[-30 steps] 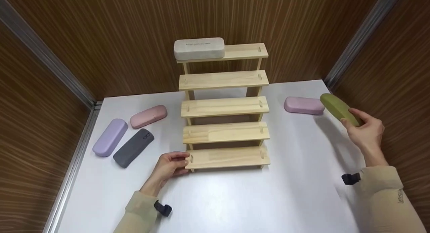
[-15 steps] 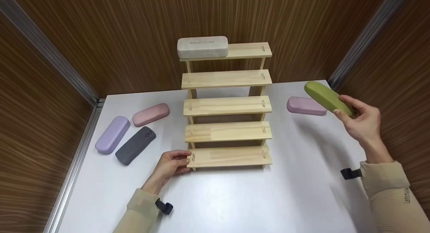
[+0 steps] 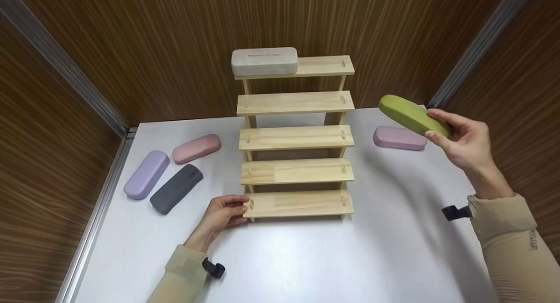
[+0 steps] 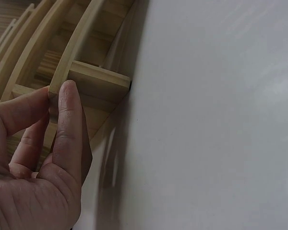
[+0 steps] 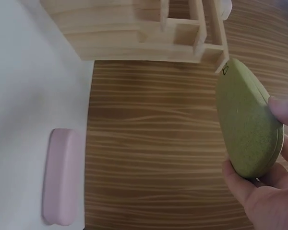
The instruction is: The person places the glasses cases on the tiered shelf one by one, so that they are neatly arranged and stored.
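A five-step wooden rack stands at the back middle of the white table. A grey glasses case lies on the left of its top step. My right hand holds a green glasses case in the air, to the right of the rack, above a mauve case on the table. My left hand grips the left end of the lowest step, thumb and fingers pinching the wood.
Left of the rack lie a pink case, a lilac case and a dark grey case. Brown wood-grain walls close in on three sides, with metal strips in the corners.
My right hand has lifted the green case up and to the left, toward the rack. The left hand has stayed on the lowest step.
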`<action>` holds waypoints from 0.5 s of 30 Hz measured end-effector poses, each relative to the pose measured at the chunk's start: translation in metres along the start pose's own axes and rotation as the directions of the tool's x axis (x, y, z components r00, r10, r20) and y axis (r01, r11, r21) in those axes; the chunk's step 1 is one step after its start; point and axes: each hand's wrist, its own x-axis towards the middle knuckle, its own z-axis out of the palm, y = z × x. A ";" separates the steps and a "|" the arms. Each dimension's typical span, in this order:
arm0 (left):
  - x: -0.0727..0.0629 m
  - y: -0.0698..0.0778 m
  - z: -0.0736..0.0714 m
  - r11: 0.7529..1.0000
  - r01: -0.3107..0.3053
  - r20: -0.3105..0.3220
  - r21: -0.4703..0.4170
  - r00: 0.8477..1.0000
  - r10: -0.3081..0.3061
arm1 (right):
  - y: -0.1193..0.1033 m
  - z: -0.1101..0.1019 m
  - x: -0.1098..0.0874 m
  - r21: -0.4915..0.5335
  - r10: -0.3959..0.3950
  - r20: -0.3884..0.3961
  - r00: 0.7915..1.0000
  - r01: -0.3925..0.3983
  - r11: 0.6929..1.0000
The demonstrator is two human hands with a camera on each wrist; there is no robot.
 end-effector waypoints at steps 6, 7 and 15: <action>0.000 -0.001 -0.001 1.000 0.004 -0.005 -0.008 1.000 -0.004 | -0.013 0.012 0.015 0.116 -0.011 0.046 0.999 0.006 0.993; 0.000 -0.001 -0.001 1.000 0.004 -0.006 -0.009 1.000 -0.004 | -0.014 0.015 0.018 0.117 -0.013 0.055 0.998 0.007 0.993; 0.000 0.000 0.000 1.000 0.012 -0.004 -0.010 1.000 -0.012 | -0.023 0.034 0.047 0.083 -0.051 0.152 0.987 0.039 0.996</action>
